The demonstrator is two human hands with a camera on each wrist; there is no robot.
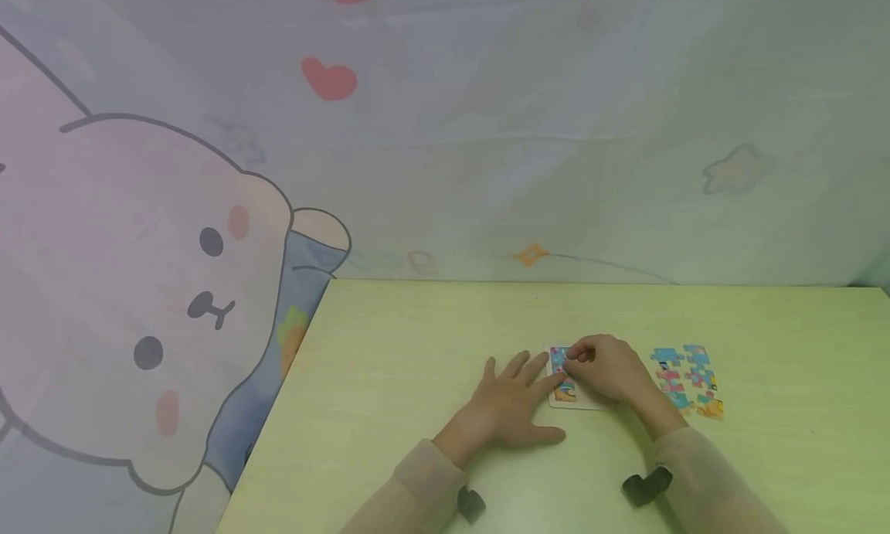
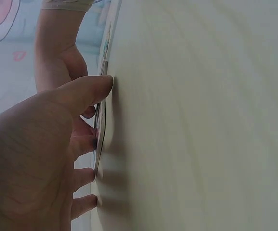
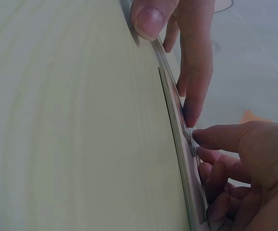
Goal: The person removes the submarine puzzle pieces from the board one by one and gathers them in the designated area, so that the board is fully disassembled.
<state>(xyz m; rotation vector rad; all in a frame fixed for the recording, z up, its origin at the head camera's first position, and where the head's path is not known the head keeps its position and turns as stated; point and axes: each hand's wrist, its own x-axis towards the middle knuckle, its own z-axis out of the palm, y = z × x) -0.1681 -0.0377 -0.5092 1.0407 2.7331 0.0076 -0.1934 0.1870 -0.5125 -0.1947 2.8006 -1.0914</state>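
Note:
A small puzzle tray (image 1: 584,405) with a pale rim lies flat on the table, and its left part holds colourful jigsaw pieces (image 1: 565,392). My left hand (image 1: 511,410) is spread beside it, fingers extended, the index fingertip resting on the fitted pieces. From the right my right hand (image 1: 612,372) reaches over the tray and covers much of it. Its thumb and index finger pinch a puzzle piece (image 3: 191,143) at the tray's surface in the right wrist view. Most of that piece is hidden. In the left wrist view, the left thumb (image 2: 98,89) stays near the tray's edge.
Several loose jigsaw pieces (image 1: 701,378) lie in loose columns to the right of the right forearm. The pale yellow-green table (image 1: 417,348) meets a printed cloth (image 1: 487,171) along its back edge. Dark wrist-worn devices (image 1: 647,486) sit at both cuffs.

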